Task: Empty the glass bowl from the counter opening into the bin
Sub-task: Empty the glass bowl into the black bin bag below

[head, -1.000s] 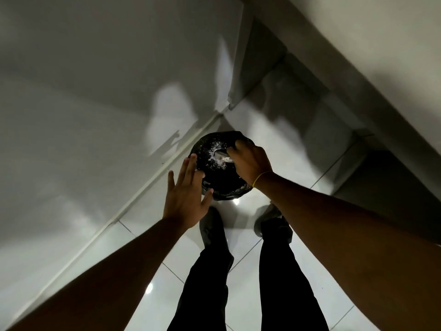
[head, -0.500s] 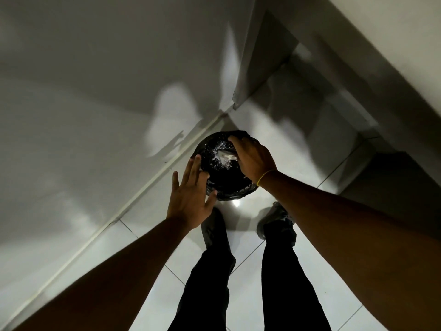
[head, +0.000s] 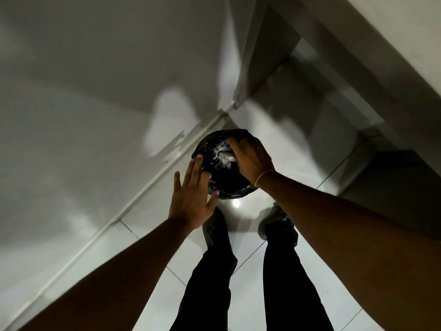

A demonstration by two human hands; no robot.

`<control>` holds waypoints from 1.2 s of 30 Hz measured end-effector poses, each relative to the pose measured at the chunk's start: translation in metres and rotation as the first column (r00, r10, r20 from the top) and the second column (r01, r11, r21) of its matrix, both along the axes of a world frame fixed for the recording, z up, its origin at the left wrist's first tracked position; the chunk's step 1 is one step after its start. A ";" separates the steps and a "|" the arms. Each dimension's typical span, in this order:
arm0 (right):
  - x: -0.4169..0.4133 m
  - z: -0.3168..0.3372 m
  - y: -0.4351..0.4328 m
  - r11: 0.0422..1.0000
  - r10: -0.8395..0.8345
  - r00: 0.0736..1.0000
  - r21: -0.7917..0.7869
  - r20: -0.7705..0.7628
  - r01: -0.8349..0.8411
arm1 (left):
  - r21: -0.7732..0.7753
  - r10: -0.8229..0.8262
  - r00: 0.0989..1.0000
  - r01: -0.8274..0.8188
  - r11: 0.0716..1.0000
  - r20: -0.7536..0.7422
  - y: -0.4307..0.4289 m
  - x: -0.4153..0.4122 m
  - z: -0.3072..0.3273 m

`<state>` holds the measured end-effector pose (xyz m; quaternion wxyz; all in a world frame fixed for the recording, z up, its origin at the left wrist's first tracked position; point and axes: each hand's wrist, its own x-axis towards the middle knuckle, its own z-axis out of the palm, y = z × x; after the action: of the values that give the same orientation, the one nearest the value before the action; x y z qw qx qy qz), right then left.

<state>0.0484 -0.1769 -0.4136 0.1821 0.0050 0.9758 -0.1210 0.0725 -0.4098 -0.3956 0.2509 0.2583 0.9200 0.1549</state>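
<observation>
A round bin lined with a black bag [head: 226, 182] stands on the floor by the wall, straight below me. White crumbs lie scattered on the liner inside. My right hand [head: 251, 161] is over the bin's mouth, fingers curled around a small clear glass bowl [head: 226, 157] tipped downward; most of the bowl is hidden under the hand. My left hand [head: 192, 201] hovers flat at the bin's near left rim, fingers spread, holding nothing.
A white wall [head: 83, 115] runs along the left with a skirting line at its foot. White glossy floor tiles [head: 298, 139] surround the bin. My two legs in dark trousers [head: 214, 271] and shoes stand just behind it. A white counter edge [head: 393, 56] slopes at the upper right.
My right hand has shifted slightly further over the bin with the bowl. My left hand has stayed beside the rim, fingers spread.
</observation>
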 end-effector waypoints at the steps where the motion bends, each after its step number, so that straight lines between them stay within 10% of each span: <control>1: 0.001 0.002 0.000 1.000 -0.006 1.000 0.004 0.007 0.006 | -0.005 -0.002 1.000 0.002 1.000 0.003 0.000 0.000 0.000; 16: 0.015 0.018 -0.003 0.942 -0.286 0.958 -0.188 -0.022 0.278 | -0.069 -0.039 0.999 0.037 0.997 -0.030 0.006 0.002 0.012; 25: 0.045 0.106 0.006 0.485 -0.731 0.623 -0.432 0.277 0.761 | -0.072 -0.034 0.992 0.025 0.997 -0.123 0.010 -0.013 0.084; 36: 0.075 0.307 0.037 0.198 -0.765 0.498 -0.587 0.408 0.785 | 0.089 -0.151 0.943 0.185 0.979 -0.298 0.083 -0.071 0.242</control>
<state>0.1236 -0.1402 -0.1067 0.0947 0.4237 0.7035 -0.5626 0.0012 -0.3268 -0.1536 0.1105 0.3696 0.9109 0.1464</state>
